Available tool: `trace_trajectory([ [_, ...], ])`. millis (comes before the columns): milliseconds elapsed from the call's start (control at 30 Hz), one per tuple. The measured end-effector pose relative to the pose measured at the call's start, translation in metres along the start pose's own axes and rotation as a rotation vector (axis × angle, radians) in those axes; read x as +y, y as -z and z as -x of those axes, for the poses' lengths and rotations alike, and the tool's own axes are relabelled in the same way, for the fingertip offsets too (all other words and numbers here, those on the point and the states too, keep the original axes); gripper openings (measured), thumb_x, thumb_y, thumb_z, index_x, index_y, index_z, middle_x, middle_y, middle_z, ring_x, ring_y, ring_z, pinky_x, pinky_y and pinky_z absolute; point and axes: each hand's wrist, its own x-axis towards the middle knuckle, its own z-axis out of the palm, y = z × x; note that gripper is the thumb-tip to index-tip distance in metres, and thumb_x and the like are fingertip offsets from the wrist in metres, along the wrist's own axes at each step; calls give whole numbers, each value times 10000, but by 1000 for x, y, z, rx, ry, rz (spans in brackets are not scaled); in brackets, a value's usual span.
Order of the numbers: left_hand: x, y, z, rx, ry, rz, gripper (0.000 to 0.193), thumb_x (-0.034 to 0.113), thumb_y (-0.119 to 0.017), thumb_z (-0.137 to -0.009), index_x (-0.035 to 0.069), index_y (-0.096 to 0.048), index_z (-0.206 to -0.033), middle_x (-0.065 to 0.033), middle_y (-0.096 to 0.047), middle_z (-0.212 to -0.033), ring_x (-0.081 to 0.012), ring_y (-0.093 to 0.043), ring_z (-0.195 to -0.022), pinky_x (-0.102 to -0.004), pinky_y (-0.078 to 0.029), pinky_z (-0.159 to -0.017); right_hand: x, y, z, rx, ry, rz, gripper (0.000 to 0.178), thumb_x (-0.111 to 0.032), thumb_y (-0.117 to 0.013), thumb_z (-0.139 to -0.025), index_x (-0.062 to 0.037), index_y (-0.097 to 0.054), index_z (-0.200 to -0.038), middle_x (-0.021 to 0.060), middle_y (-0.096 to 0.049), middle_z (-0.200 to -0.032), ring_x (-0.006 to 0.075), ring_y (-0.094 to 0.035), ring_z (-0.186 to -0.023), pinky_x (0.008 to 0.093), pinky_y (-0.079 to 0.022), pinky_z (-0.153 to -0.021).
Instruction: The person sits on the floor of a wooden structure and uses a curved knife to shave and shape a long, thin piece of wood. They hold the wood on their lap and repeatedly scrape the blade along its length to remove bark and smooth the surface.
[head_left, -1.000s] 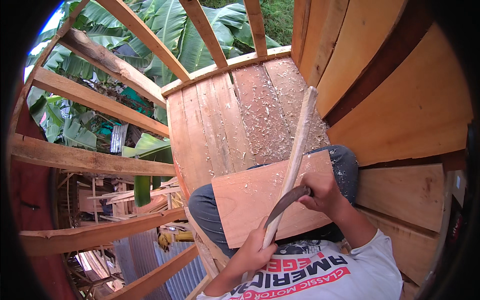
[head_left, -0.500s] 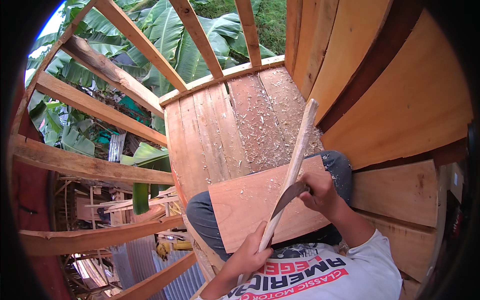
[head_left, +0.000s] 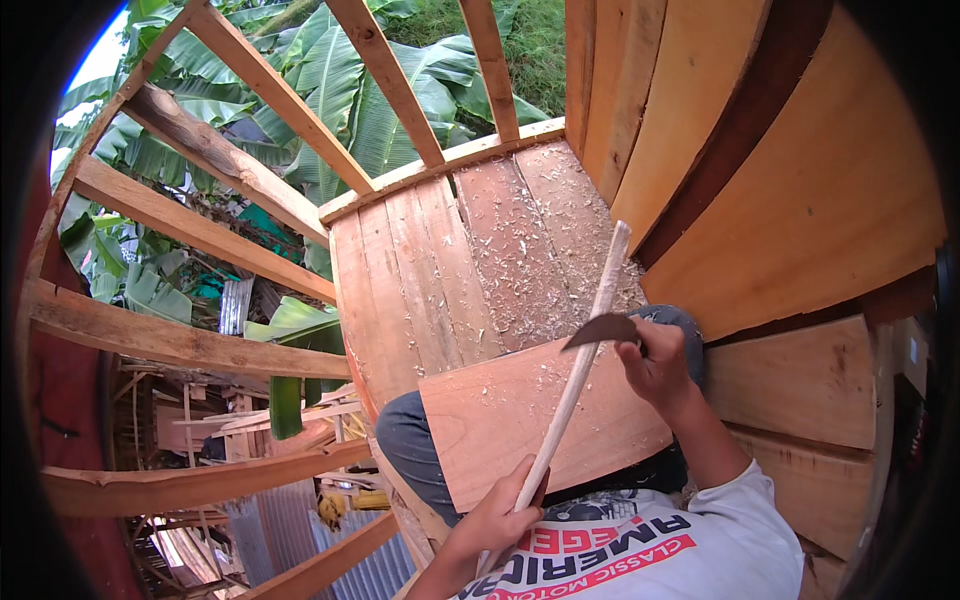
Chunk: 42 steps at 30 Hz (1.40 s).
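A long pale wooden stick slants across my lap, its far end pointing away to the right. My left hand is wrapped round its near part, close to my shirt. In my right hand is a knife with a dark curved blade; the fingers hide its handle. The blade lies across the upper part of the stick; whether its edge touches the wood I cannot tell. Under the stick a flat wooden board rests over my crossed legs, with a few shavings on it.
Pale shavings litter the plank floor ahead. A rail of wooden slats runs along the left and front, with banana leaves outside. Wooden wall panels rise on the right. Corrugated metal sheets lie below at left.
My right hand has moved the knife forward along the stick, away from my body, and the blade has turned to lie more crosswise. My left hand keeps its hold; the stick's far end dips slightly.
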Motion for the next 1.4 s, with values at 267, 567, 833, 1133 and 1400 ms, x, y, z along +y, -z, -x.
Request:
trace_trajectory([
  [267,5,0,3,-13,45,-125,339,11,-519,-691,-1,-420,-1016,-77,-462,-734,-182,-467,-686,-318,-410,-627,-3,1,4,-17,-17,-63,443,-400,-598,-882,-20,-548,-661,99,-472,-506,213,-532,-447,333,-386,-438],
  [567,-5,7,7,-8,54,-156,425,37,-552,-646,-7,-431,-1051,-43,-461,-755,-156,-453,-671,-281,-384,-620,1,3,11,-95,172,20,451,-421,-611,-863,-24,-547,-659,116,-512,-526,263,-553,-462,332,-387,-430],
  [833,-14,14,13,-8,-11,-122,421,67,-563,-649,-3,-439,-1045,-40,-447,-751,-153,-447,-681,-276,-390,-633,-7,-2,2,-223,323,31,417,-402,-643,-847,-41,-538,-665,94,-499,-543,265,-551,-479,342,-394,-447],
  [1133,-23,22,25,-133,100,-101,340,42,-565,-682,15,-448,-999,-63,-479,-791,-166,-472,-725,-285,-400,-653,31,7,2,247,-237,-186,459,-380,-489,-964,-32,-430,-671,10,-396,-508,98,-427,-438,279,-290,-417],
  [1400,-31,25,17,-71,15,61,389,84,-570,-679,-6,-446,-1037,-33,-440,-804,-128,-432,-721,-255,-388,-633,19,-7,23,91,-104,-242,416,-395,-600,-887,-62,-485,-666,32,-447,-524,173,-483,-431,287,-365,-410],
])
